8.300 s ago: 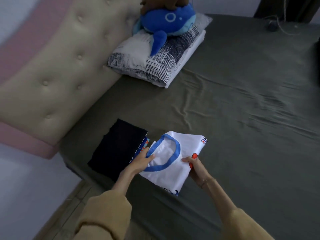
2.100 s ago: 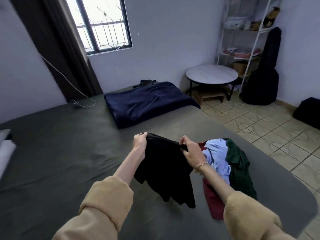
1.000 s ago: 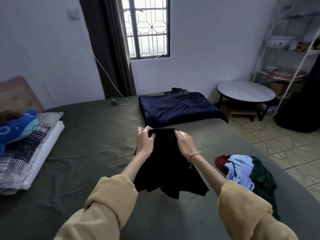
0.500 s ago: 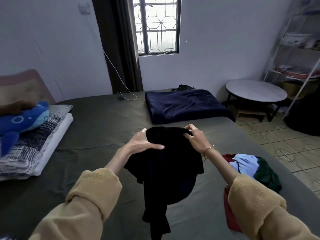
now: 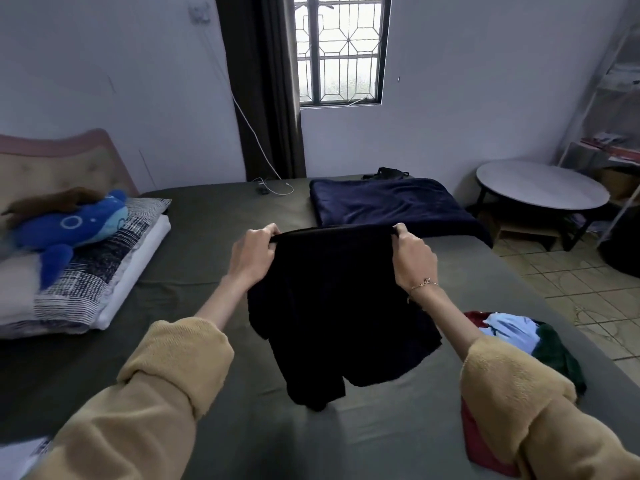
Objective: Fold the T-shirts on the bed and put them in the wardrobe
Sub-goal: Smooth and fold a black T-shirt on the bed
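Here, the left hand (image 5: 252, 256) and right hand (image 5: 412, 259) each grip, fingers curled, the top edge of a black cloth T-shirt (image 5: 341, 313) hanging above the grey-green bed (image 5: 194, 237). Nearby right: a crumpled clothes pile (image 5: 516, 336). Beyond: a folded navy blanket (image 5: 388, 202).

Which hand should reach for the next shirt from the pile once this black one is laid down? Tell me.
Right, most likely. The pile of unfolded shirts lies beside the right hand; the left hand would have to cross the black T-shirt both hold.
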`<action>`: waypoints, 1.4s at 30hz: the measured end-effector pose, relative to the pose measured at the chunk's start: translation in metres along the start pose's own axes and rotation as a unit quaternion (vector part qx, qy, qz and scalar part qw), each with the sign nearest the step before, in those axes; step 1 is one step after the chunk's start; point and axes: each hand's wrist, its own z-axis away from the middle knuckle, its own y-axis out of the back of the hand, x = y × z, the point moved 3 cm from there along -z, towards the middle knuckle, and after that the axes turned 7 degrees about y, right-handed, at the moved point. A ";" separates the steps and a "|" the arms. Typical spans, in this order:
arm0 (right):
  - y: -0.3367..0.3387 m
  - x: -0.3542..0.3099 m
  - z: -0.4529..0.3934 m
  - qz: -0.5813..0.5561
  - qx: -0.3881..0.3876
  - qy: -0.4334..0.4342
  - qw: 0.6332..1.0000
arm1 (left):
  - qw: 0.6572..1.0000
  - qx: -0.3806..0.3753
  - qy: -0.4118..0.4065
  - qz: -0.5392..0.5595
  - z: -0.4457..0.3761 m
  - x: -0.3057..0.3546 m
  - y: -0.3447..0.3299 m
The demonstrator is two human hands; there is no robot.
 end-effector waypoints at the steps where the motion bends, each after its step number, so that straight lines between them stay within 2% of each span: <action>1: -0.001 -0.002 -0.002 0.011 0.010 0.007 1.000 | 1.000 0.027 0.002 -0.008 -0.001 0.001 0.007; 3: -0.001 -0.005 0.000 0.007 0.032 0.022 0.999 | 0.998 0.061 0.007 0.013 -0.002 0.001 0.016; 5: -0.005 -0.009 0.001 -0.048 0.045 0.037 0.997 | 0.997 0.034 0.013 0.070 -0.003 -0.004 0.016; 7: -0.015 -0.008 0.001 -0.087 0.020 0.035 0.995 | 0.989 -0.065 0.029 0.126 -0.002 -0.015 0.003; 10: -0.036 0.003 0.006 -0.105 -0.074 -0.002 0.992 | 0.957 -0.223 0.075 0.170 0.017 -0.033 -0.020; 12: -0.042 0.006 0.014 -0.100 -0.118 -0.021 0.988 | 0.946 -0.276 0.083 0.150 0.030 -0.042 -0.030; 14: -0.044 0.004 0.018 -0.072 -0.150 -0.007 0.986 | 0.954 -0.291 0.045 0.060 0.034 -0.052 -0.038; 16: -0.045 -0.003 0.015 -0.010 -0.179 0.034 0.983 | 0.966 -0.255 0.022 -0.014 0.032 -0.063 -0.037; 18: -0.044 -0.007 0.008 0.009 -0.177 0.046 0.983 | 0.984 -0.176 0.024 -0.025 0.027 -0.072 -0.029; 21: -0.040 -0.006 -0.004 -0.014 -0.125 0.016 0.992 | 0.995 -0.048 0.075 -0.054 0.017 -0.083 -0.012; 23: -0.036 -0.003 -0.009 -0.053 -0.083 -0.010 0.995 | 0.992 -0.003 0.114 -0.062 0.008 -0.088 -0.002; 25: -0.034 -0.004 -0.012 -0.085 -0.063 -0.015 0.994 | 0.987 0.008 0.152 -0.051 0.000 -0.096 0.004; 30: -0.042 -0.005 -0.017 -0.124 -0.058 0.001 0.991 | 0.974 0.010 0.216 0.065 -0.007 -0.117 0.012; 32: -0.049 -0.003 -0.019 -0.105 -0.065 0.005 0.992 | 0.974 0.022 0.212 0.083 -0.003 -0.121 0.018; 35: -0.062 0.003 -0.015 -0.023 -0.076 0.008 0.997 | 0.983 0.026 0.159 0.090 0.011 -0.123 0.024; 36: -0.068 0.005 -0.011 0.000 -0.092 0.005 0.996 | 0.985 0.002 0.144 0.091 0.018 -0.126 0.021; 38: -0.082 0.011 0.005 0.041 -0.165 -0.011 0.985 | 0.981 -0.113 0.132 0.081 0.037 -0.136 0.005; 40: -0.097 0.019 0.027 0.090 -0.265 -0.021 0.960 | 0.957 -0.257 0.132 0.033 0.061 -0.143 -0.018; 42: -0.114 0.029 0.053 0.118 -0.355 -0.035 0.927 | 0.921 -0.362 0.137 -0.042 0.093 -0.152 -0.046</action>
